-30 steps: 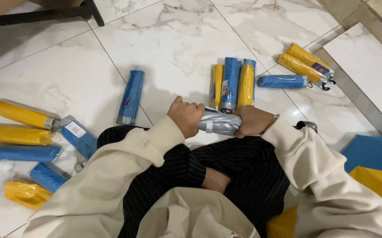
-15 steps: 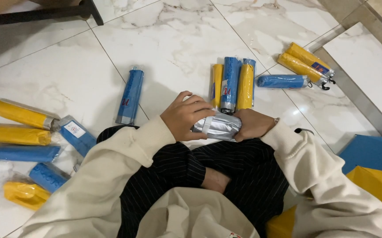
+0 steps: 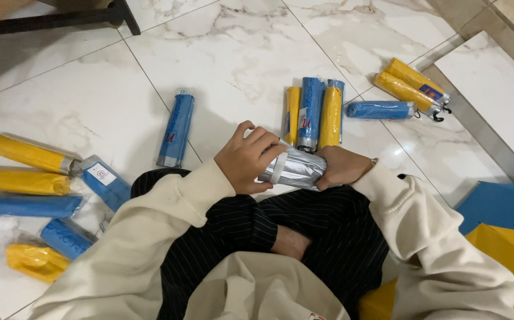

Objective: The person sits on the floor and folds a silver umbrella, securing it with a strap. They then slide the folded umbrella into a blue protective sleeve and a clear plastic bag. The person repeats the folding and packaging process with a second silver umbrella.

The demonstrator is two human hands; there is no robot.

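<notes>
Two hands meet on one silver umbrella (image 3: 295,170), folded and held just above the lap of a person sitting cross-legged on a marble floor (image 3: 233,53). Left hand (image 3: 246,159) curls over the umbrella's left end, fingers bent across its top beside a white strap that wraps the bundle. Right hand (image 3: 341,167) closes around the right end, thumb side up. Both wear cream sleeves; the trousers are dark with thin stripes.

Just beyond the hands, three sleeved umbrellas (image 3: 313,112) lie side by side, touching: yellow, blue, yellow, from left to right. To their right a blue umbrella (image 3: 380,109) lies crosswise, and farther right a yellow pair (image 3: 410,85) rests at a slant against a raised floor edge. A lone blue umbrella (image 3: 175,127) lies to the left of the hands, well apart from the trio.

At the left edge, two yellow umbrellas (image 3: 24,167) lie stacked near and far, with a long blue one (image 3: 27,205) just below them. A short blue pack (image 3: 104,181) with a white label sits beside those. Nearer the person lie another blue pack (image 3: 65,237) and a crumpled yellow sleeve (image 3: 36,261).

Blue and yellow sheets (image 3: 508,228) fill the near right corner.
</notes>
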